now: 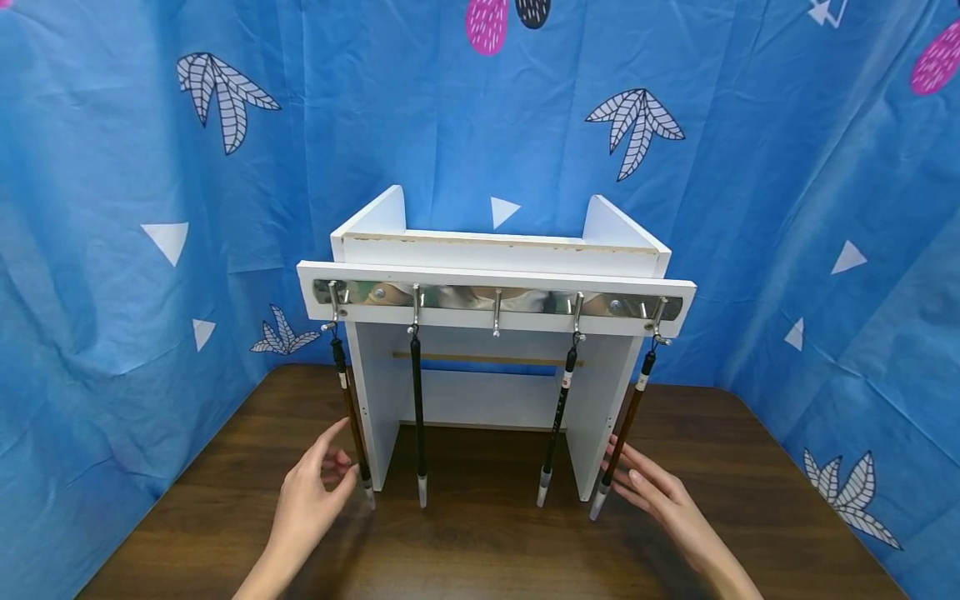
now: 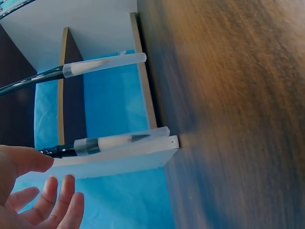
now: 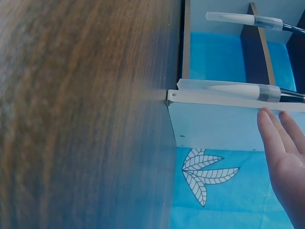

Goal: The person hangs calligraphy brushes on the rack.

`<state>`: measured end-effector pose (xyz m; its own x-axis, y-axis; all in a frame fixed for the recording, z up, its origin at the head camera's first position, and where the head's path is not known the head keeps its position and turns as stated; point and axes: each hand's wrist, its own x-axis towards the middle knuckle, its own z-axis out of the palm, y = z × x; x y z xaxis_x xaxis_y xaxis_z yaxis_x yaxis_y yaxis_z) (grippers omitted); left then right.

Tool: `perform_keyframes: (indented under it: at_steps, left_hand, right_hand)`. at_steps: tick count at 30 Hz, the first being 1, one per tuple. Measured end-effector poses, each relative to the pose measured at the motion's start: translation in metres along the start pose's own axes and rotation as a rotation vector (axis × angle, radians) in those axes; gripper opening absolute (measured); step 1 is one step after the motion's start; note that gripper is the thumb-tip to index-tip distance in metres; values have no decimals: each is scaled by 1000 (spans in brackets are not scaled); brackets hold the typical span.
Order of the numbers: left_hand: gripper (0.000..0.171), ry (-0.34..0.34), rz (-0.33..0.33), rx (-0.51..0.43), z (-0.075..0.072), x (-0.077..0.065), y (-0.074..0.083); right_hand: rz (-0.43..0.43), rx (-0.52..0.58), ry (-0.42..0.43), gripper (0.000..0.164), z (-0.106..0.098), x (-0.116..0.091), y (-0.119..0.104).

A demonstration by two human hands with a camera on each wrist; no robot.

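Several calligraphy brushes with clear plastic caps hang tips down by loops from a hook rail (image 1: 536,298). My left hand (image 1: 313,492) is beside the far-left brush (image 1: 352,408), fingers relaxed and spread from the thumb. In the left wrist view, the thumb (image 2: 31,160) is right at that brush's shaft; whether it touches I cannot tell. At the far-right brush (image 1: 628,417), my right hand (image 1: 660,492) has its fingers extended just behind the shaft, not wrapped round it. Between them hang the inner left brush (image 1: 417,400) and the inner right brush (image 1: 561,400).
The rail is fixed across the front of a white shelf unit (image 1: 382,417) on a dark wooden table (image 1: 465,542). Its middle hook (image 1: 497,312) carries no brush. Blue patterned cloth (image 1: 465,125) surrounds the back and sides.
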<state>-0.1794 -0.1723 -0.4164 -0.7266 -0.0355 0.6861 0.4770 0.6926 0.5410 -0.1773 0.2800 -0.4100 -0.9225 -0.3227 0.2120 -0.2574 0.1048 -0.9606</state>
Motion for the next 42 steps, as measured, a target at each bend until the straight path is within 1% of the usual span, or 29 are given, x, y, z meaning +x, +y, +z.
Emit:
perform_keyframes:
  at_steps: [4, 6, 11, 14, 19, 22, 25, 27, 29, 32, 35, 37, 38, 39, 40, 42]
  left_hand:
    - [63, -25, -2, -10, -1, -4, -4]
    - [61, -45, -14, -12, -2, -7, -6]
    - [56, -115, -79, -20, -6, -13, -12]
    - [56, -170, -119, -35, -9, -15, -15]
    - [64, -290, -164, -60, -15, -17, -22]
    - [67, -338, -166, -66, -17, -18, -26]
    - [65, -361, -142, -51, -19, -19, -32]
    - [62, -373, -106, -24, -21, -19, -35]
    - [59, -384, -53, 1, -23, -19, -39]
    - [57, -420, 48, 47, -26, -19, -46]
    - [55, -471, 141, 90, -30, -20, -52]
    - [55, -510, 179, 118, -34, -20, -56]
    - [55, -521, 189, 133, -36, -21, -57]
    - [55, -529, 195, 145, -38, -20, -59]
    - [56, -533, 202, 158, -40, -20, -60]
    - [59, -512, 236, 215, -44, -18, -64]
  right_hand:
    - [5, 3, 0, 51, 0, 0, 0]
    - [19, 3, 5, 52, 0, 0, 0]
    - [43, 8, -3, 54, -1, 0, -1]
    - [48, 12, -11, 55, -2, 1, -2]
    - [38, 12, -13, 54, -3, 1, -2]
    - [25, 10, -18, 53, -3, 0, -3]
    - [23, 5, -27, 53, -3, -1, -3]
    - [29, 6, -33, 53, -4, -2, -3]
    - [29, -7, -39, 53, -4, -2, -2]
    - [9, -24, -68, 51, -6, -4, 0]
    - [-16, -43, -120, 48, -11, -6, 4]
    - [-21, -71, -146, 46, -14, -8, 6]
    - [-19, -107, -149, 46, -15, -9, 7]
    - [-20, -168, -141, 45, -16, -11, 8]
    - [-13, -241, -119, 45, -18, -12, 9]
    - [4, -406, -59, 46, -21, -15, 12]
